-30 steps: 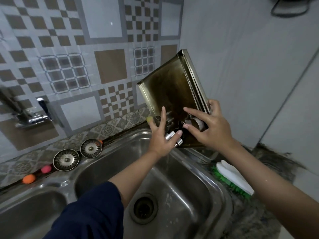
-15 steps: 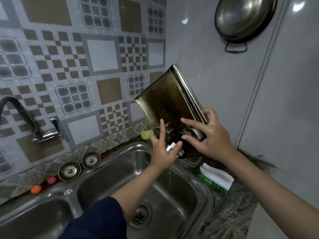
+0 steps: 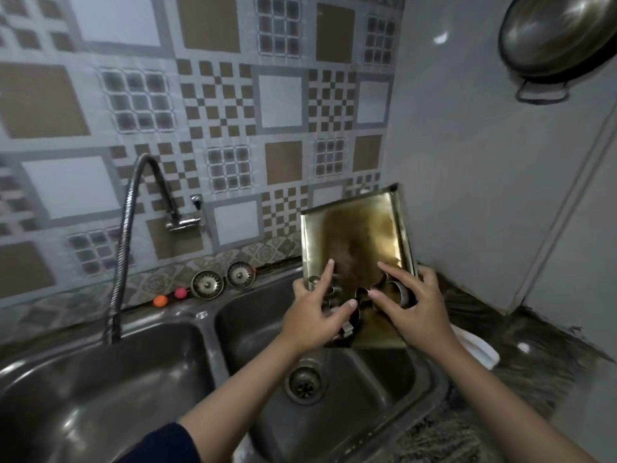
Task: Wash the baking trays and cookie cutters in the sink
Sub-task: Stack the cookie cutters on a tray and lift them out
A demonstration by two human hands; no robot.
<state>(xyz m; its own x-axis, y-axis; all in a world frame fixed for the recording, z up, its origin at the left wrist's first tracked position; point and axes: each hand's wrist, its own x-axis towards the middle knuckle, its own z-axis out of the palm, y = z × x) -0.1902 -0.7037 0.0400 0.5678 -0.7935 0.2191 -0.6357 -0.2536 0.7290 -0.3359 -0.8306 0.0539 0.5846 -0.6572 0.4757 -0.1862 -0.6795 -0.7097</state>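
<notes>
Holding the baking trays [image 3: 359, 235] tilted upright over the right basin of the double sink [image 3: 430, 372], the person has not yet begun washing proper, as judged from this view: no water runs from the faucet [image 3: 133, 235], the basins look dry of suds, and brown staining covers the face of the front tray.

The left hand [image 3: 312, 324] lies on the lower left part of the trays, its grip pinching a cookie cutter [image 3: 347, 324] between thumb and fingers, index finger extended up the tray face. The right hand [image 3: 412, 310] wraps its grip around the lower right edge of the trays, its fingers pressing another cutter [image 3: 399, 292] against the surface.

Remaining, by estimate: wetting, scrubbing and rinsing of every tray and every cutter.

Count, relative to the sink:
- Baking trays: at least two stacked, judging by the doubled right rim; the exact number cannot be told.
- Cookie cutters: about four, clustered at the lower end of the trays; overlap prevents a firm count.
- Sink strainers [image 3: 207, 285]: two, on the ledge behind the sink.
- Small coloured balls [image 3: 160, 300]: two, one orange and one pink, left of the strainers.
- Scrub brush [image 3: 479, 354]: one, on the table right of the sink.
- Hanging pan [image 3: 557, 31]: one, on the wall above right.
</notes>
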